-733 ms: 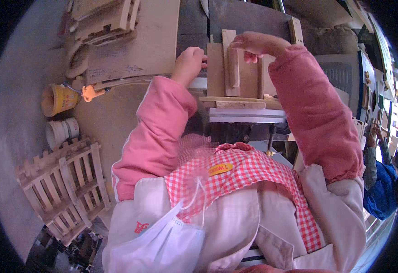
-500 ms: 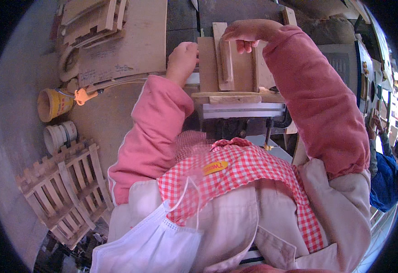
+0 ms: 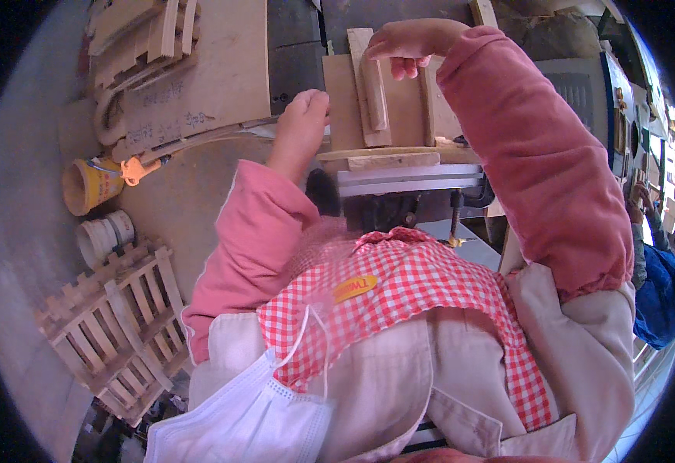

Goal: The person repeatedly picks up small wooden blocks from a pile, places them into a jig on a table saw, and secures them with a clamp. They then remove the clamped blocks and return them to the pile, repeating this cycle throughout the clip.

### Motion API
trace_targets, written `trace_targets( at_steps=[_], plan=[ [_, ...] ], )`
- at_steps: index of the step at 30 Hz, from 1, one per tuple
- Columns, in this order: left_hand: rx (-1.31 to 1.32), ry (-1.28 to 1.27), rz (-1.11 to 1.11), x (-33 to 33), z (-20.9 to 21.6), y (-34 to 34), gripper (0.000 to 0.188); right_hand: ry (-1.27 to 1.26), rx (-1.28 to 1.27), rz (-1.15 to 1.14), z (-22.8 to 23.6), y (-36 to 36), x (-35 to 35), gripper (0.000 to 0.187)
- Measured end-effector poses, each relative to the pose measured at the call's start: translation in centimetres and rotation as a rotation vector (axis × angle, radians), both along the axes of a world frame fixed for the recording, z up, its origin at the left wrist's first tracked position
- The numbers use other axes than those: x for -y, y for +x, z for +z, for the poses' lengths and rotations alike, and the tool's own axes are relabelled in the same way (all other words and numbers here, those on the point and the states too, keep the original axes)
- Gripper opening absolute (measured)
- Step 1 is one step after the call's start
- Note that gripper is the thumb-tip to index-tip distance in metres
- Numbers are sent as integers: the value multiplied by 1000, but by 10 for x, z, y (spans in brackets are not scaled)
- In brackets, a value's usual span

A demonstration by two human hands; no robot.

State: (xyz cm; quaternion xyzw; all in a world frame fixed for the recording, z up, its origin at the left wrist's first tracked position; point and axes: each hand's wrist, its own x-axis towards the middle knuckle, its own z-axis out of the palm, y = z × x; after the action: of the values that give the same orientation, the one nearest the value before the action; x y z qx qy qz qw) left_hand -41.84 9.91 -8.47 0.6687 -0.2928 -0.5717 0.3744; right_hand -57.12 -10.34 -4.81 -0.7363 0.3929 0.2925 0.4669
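Observation:
A flat brown board (image 3: 340, 116) lies on the work surface ahead of me. On top of it lies a pale wooden board (image 3: 357, 85) that carries a narrow wooden strip (image 3: 376, 96). My right hand (image 3: 405, 48) is closed over the far end of this strip, thumb on its left side and fingers bent down on the right. My left hand (image 3: 303, 127) is beside the brown board's left edge, its fingers curled; whether anything is in them is hidden. Along the near edge lies a short wood piece (image 3: 394, 161) in front of a longer wooden rail.
Below the rail is a pale metal bar (image 3: 411, 179) with a clamp (image 3: 455, 212). A large panel (image 3: 225, 77) with wood pieces stands at left. A yellow bucket (image 3: 82, 189), a white bucket (image 3: 106, 238) and a slatted pallet (image 3: 117, 332) are lower left. Another person (image 3: 656, 293) is far right.
My left hand has drawn back toward me along the board's left side. My right hand keeps its place on the strip, and the whole view has shifted slightly.

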Motion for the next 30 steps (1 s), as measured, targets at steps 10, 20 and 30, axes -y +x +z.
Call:
trace_targets(
  at_steps=[10, 20, 30],
  plan=[
    [-275, -47, 78, -29, -12, 5, 59, -107, -21, 63, 2, 7, -9, 43],
    [-285, -28, 53, -40, -2, 0, 58, -119, 57, 1, -9, 5, -14, 38],
    [17, -106, 92, -30, -13, -2, 52, -148, 326, 52, -23, -6, -19, 37]
  ],
)
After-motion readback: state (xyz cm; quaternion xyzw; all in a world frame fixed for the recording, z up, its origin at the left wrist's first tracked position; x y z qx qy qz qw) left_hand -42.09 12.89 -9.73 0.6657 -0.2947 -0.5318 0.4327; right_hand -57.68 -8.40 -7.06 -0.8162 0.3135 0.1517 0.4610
